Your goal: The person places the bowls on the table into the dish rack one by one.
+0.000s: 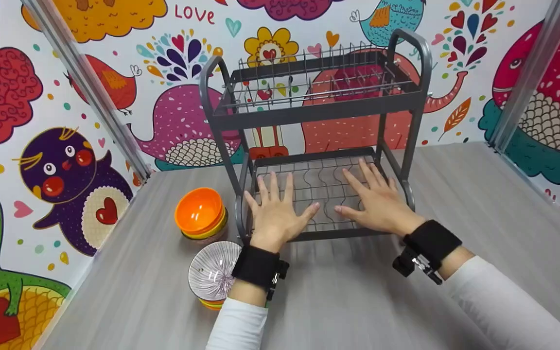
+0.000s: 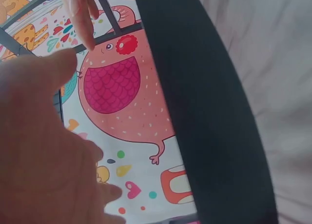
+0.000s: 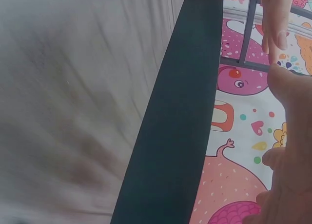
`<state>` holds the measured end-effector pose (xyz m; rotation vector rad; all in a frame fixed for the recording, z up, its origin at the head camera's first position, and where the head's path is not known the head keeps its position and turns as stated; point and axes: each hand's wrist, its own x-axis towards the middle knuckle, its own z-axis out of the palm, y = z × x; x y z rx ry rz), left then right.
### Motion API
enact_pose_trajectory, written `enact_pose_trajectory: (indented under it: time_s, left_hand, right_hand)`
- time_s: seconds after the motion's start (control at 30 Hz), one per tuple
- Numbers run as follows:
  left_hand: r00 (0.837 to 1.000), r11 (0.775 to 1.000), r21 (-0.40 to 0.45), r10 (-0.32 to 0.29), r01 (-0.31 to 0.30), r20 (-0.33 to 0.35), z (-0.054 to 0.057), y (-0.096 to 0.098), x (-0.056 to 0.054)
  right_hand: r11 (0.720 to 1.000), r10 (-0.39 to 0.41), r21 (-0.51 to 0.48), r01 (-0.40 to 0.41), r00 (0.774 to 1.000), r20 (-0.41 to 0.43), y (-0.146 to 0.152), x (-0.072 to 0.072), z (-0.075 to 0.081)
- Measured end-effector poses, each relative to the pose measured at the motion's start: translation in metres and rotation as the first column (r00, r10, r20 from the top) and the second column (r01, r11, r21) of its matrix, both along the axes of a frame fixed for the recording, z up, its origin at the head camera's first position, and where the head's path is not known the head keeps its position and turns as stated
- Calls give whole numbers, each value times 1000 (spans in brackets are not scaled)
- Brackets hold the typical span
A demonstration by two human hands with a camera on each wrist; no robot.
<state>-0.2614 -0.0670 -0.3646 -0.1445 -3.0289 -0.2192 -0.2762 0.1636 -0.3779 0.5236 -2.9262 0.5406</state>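
Observation:
A dark grey two-tier dish rack [image 1: 319, 113] stands upright on the table. Over its lower wire shelf [image 1: 326, 187] both hands are held palms down with fingers spread. My left hand [image 1: 278, 216] is at the shelf's left side, my right hand [image 1: 381, 201] at its right, and both look bare of any object. Whether they touch the wires cannot be told. In the left wrist view, the left hand [image 2: 44, 131] appears beside a wide dark rack bar [image 2: 209, 126]. The right wrist view likewise has the right hand [image 3: 298, 131] beside a dark bar [image 3: 170, 116].
Left of the rack sits a stack of bowls topped by an orange bowl [image 1: 200, 211]. Nearer, a clear ridged bowl [image 1: 212, 272] tops another stack, close to the left wrist. A cartoon-printed wall [image 1: 173, 121] rises behind the rack, and another panel [image 1: 61, 194] flanks the left side.

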Motion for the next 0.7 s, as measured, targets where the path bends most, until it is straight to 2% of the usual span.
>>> enact_pose_trajectory:
  time_s: [0.2, 0.5, 0.7]
  left_hand:
    - [1000, 1000, 10, -16, 16, -6, 8, 2, 5]
    - [995, 996, 31, -79, 81, -56, 32, 2, 19]
    - [993, 994, 16, -112, 112, -45, 48, -9, 33]
  right_hand:
    - [1000, 5, 15, -5, 1000, -9, 0, 1, 3]
    - [999, 19, 48, -17, 999, -41, 2, 6, 15]
    - [995, 40, 98, -33, 997, -64, 5, 16, 27]
